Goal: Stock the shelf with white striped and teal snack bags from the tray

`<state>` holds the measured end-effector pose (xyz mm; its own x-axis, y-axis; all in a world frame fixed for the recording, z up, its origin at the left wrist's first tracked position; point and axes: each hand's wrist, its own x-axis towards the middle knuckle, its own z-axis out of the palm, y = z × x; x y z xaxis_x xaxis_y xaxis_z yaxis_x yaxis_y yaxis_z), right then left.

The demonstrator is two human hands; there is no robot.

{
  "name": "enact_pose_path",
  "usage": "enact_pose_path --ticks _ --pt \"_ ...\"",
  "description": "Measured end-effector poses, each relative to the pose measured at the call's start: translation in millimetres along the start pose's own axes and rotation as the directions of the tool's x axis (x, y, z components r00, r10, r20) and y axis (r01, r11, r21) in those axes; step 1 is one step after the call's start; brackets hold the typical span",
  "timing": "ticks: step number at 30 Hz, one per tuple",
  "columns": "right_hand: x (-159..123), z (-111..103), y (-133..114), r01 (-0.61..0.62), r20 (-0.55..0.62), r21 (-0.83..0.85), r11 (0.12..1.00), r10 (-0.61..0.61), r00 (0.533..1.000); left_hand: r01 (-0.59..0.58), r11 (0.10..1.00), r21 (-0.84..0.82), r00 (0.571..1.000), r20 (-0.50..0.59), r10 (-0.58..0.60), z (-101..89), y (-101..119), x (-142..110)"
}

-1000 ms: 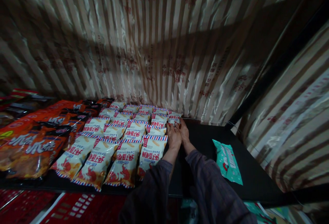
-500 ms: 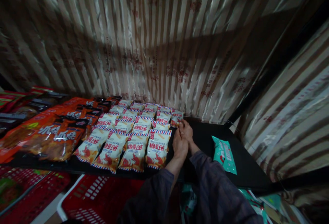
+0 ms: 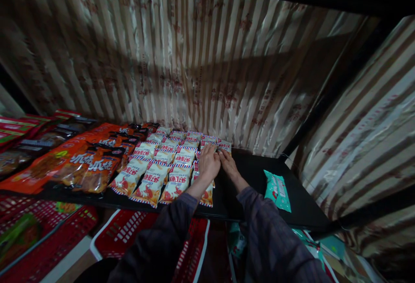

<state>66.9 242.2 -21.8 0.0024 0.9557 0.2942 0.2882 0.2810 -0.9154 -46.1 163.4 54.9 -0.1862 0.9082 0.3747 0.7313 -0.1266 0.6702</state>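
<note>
My left hand lies over the right-hand column of white snack bags, fingers stretched forward and palm down on the packs. Beside it, my right hand reaches to the front edge of the rearmost right snack bag, its fingers extended and touching the bag. The snack bags have red lettering and striped ends, and lie in several overlapping rows on the black shelf. My left hand and wrist partly hide the column under them. A turquoise bag lies apart, to the right of my right hand.
Orange snack bags and darker packs fill the shelf's left side. A striped curtain hangs behind. Below are red baskets and more turquoise bags. A dark post stands at the right.
My left hand has moved left and forward from beside my right hand onto the white snack bags. My right hand stays near the rear right bag. The view has shifted slightly.
</note>
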Motion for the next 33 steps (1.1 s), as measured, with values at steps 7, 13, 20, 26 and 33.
enact_pose_path --ticks 7,13,20,26,33 --pt "13.9 25.5 6.4 -0.123 -0.014 0.107 0.987 0.125 0.992 -0.058 0.941 0.333 0.969 0.244 -0.026 -14.1 -40.4 64.5" --pt "19.6 38.8 12.7 -0.119 -0.036 0.146 0.982 0.125 0.992 -0.086 0.935 0.345 0.948 0.316 -0.03 -3.3 -57.9 76.1" --pt "20.9 40.8 9.1 -0.143 -0.009 0.156 0.977 0.147 0.989 -0.089 0.927 0.364 0.949 0.312 -0.031 4.0 -64.0 78.3" --pt "19.2 37.5 10.2 -0.118 0.007 0.141 0.983 0.118 0.993 -0.124 0.922 0.367 0.955 0.297 0.011 7.8 -65.3 75.3" --pt "17.1 41.2 14.5 -0.118 -0.023 0.138 0.983 0.122 0.992 -0.136 0.922 0.363 0.948 0.317 0.015 6.7 -66.1 76.5"
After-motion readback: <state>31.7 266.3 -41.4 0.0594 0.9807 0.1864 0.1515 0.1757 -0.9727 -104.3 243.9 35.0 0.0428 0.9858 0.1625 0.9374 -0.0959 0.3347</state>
